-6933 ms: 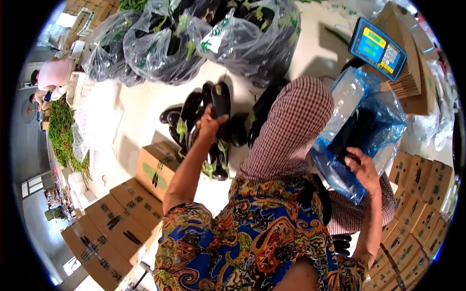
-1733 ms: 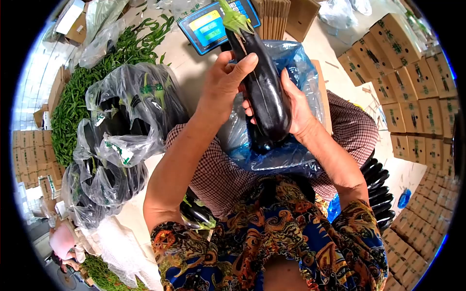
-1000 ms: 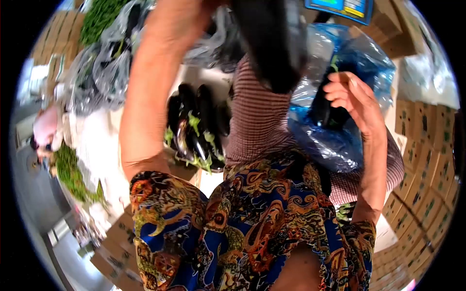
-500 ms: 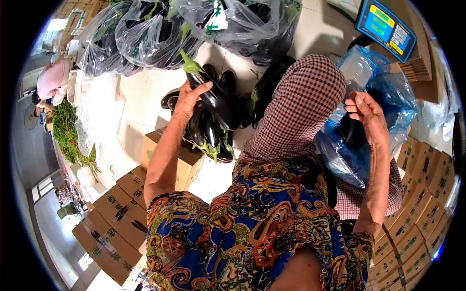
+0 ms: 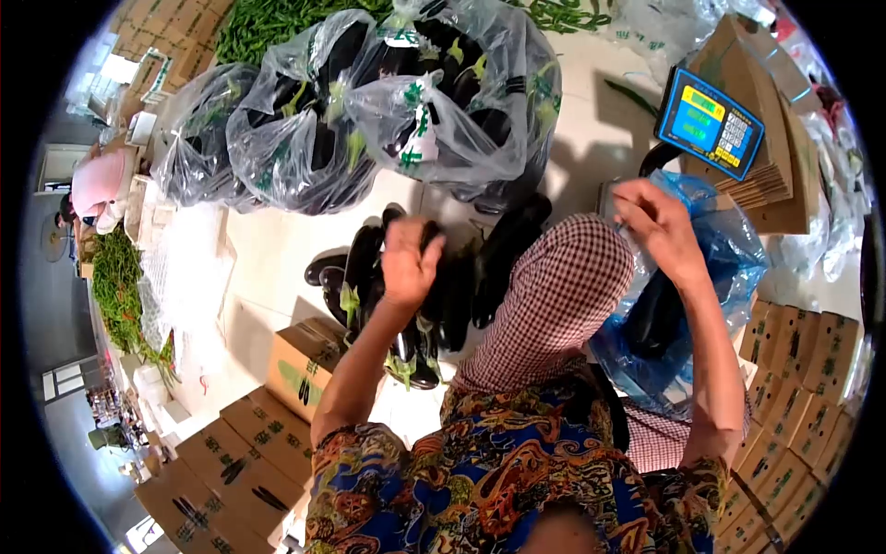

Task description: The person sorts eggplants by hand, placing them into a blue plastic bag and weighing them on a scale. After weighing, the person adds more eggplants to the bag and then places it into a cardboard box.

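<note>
Left hand (image 5: 408,262) open over eggplants (image 5: 453,297)

The one camera rides on the person's head, and from here I see it peers steeply down and slightly forward. It hangs close over the patterned shirt (image 5: 508,462) at the bottom edge; the left hand (image 5: 408,265) and right hand (image 5: 663,233) lie farther out. Its wide, round view takes in plastic bags (image 5: 443,129) ahead and bends the stacked boxes (image 5: 812,369) along the right rim.
</note>
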`<state>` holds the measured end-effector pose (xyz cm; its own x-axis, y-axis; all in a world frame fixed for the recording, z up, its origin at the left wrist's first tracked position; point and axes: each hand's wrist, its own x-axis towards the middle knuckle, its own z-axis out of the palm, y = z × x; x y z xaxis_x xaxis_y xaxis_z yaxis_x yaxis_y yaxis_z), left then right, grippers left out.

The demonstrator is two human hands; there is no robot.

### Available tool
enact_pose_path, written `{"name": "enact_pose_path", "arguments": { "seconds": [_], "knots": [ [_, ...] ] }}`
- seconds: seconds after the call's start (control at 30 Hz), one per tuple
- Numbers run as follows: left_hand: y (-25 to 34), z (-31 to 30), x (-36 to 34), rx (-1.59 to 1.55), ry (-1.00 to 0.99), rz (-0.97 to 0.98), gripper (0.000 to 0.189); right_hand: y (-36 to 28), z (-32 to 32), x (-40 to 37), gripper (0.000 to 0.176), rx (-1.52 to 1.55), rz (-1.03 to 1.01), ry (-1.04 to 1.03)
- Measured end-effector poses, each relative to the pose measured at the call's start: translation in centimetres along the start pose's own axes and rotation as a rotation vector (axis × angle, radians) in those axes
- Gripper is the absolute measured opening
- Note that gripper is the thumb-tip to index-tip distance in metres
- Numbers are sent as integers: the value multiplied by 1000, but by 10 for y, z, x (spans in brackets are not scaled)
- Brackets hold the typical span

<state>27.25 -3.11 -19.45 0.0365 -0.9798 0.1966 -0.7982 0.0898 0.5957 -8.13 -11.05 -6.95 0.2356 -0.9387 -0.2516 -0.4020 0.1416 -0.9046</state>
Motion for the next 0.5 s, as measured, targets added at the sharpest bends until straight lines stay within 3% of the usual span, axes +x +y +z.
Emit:
{"name": "enact_pose_path", "arguments": {
  "seconds": [0.07,0.13,0.27,0.3,0.33,0.4,0.43,0.47,0.5],
  "knots": [
    [40,-42,54,54,250,276,48,-22,13,28,24,-203,-102,-21],
    [72,-71,108,125,354,487,57,-19,30,63,31,-389,-412,17],
    [72,-64,181,398,67,557,45,-22,69,130,43,-619,-597,91],
    [64,-51,191,524,-142,385,35,-20,79,142,48,-670,-627,116],
    [57,-49,196,693,-429,449,25,-22,87,146,53,-768,-573,142],
    [60,-35,186,666,-753,237,17,-23,102,156,65,-958,-461,189],
    [45,-23,174,476,-771,297,15,-26,104,161,75,-1010,-378,185],
    [30,-12,160,283,-784,350,13,-21,104,167,70,-969,-264,154],
    [33,-10,149,295,-807,326,14,-16,106,176,65,-929,-153,123]
  ]
}}
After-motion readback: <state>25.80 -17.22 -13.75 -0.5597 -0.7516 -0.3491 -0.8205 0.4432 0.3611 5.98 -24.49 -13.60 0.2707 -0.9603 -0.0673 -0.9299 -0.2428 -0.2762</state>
